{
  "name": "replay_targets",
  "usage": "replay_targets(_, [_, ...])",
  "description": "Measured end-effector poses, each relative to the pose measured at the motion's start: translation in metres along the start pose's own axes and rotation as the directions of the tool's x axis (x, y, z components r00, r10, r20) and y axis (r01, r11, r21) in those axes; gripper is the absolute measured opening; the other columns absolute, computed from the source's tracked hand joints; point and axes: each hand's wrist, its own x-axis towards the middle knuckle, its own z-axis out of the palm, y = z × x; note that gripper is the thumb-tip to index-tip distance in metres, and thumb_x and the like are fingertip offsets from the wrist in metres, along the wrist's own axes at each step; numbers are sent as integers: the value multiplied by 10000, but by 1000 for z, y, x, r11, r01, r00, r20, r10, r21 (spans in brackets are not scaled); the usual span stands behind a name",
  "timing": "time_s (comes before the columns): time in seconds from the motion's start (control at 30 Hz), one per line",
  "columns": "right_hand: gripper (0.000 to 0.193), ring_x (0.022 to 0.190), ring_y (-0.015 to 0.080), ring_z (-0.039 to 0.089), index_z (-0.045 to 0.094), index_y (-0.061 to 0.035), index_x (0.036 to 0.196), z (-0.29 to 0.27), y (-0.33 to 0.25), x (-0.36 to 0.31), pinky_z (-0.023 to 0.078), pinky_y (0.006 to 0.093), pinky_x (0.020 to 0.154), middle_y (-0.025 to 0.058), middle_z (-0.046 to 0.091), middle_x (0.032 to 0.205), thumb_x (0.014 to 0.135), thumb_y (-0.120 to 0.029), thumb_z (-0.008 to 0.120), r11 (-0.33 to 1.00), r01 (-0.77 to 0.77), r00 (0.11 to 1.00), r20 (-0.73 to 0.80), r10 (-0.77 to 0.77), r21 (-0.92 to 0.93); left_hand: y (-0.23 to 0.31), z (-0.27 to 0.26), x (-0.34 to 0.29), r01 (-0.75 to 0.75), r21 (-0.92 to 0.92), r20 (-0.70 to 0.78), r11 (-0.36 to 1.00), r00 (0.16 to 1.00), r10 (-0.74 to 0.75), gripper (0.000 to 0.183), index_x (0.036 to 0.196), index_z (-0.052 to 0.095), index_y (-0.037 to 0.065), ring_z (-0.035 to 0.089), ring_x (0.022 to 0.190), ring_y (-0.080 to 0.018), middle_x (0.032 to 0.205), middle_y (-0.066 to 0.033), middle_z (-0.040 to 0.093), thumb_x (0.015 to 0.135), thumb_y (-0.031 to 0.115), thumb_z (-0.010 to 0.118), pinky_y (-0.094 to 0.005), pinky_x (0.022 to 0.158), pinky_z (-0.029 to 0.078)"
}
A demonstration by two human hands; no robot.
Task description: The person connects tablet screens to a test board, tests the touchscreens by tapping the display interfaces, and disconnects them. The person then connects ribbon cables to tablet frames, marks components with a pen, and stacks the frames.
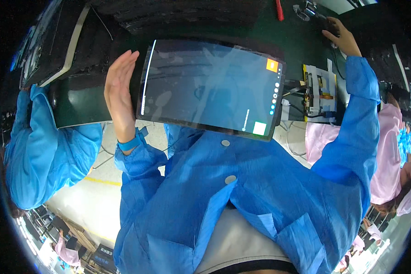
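- Your left hand is open and flat, fingers straight and together, its palm pressed against the left edge of the tablet. It props that edge rather than closing around it.
- The tablet is a large dark panel with a lit screen, held up between you and the table, so it fills the middle of the view. Its screen shows a thin white line down the left side, an orange square at the upper right corner, a pale green square at the lower right and a column of small dots along the right side.
- Your right hand is well apart from the tablet, reaching far up and to the right over the dark green table. Its fingers curl down onto a small dark object there; whether they actually grip it, you cannot tell from this view.
- Just below that right arm, to the right of the tablet, a circuit board assembly with white and yellow parts and dark cables lies on the table.
- A red-handled tool lies near the top edge of the table, left of your right hand.
- A blue wrist strap sits on your left wrist, just under the tablet's lower left corner.
- Another person's blue sleeve is at the far left, and a person in pink stands at the right.
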Motion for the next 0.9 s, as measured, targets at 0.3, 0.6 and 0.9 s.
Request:
replay_targets(0.3, [515,1143,297,524,461,-104,1314,-23,-35,-35,430,386,938,160,536,1251,869,-291,638,984,142,972,-205,-117,110,19,-4,2,-184,134,126,974,978,167,632,1272,448,-88,409,1285,-337,1324,-262,459,933,435,351,-428,1122,236])
replay_targets(0.6, [564,1236,290,475,427,-126,1360,10,-18,-22,395,396,1023,123,498,1334,854,-204,664,974,208,965,-181,-190,88,34,-2,12,-184,85,-43,979,981,188,432,1198,534,-60,490,1216,-306,1242,-216,545,964,249,342,-403,1091,304])
replay_targets(0.9, [609,1260,278,458,429,-149,1364,4,-12,-29,391,417,1029,126,484,1356,823,-225,697,967,190,969,-189,-157,168,32,-9,6,-105,132,-88,986,989,118,448,1184,561,-32,501,1209,-281,1221,-202,565,970,297,344,-378,1085,304])
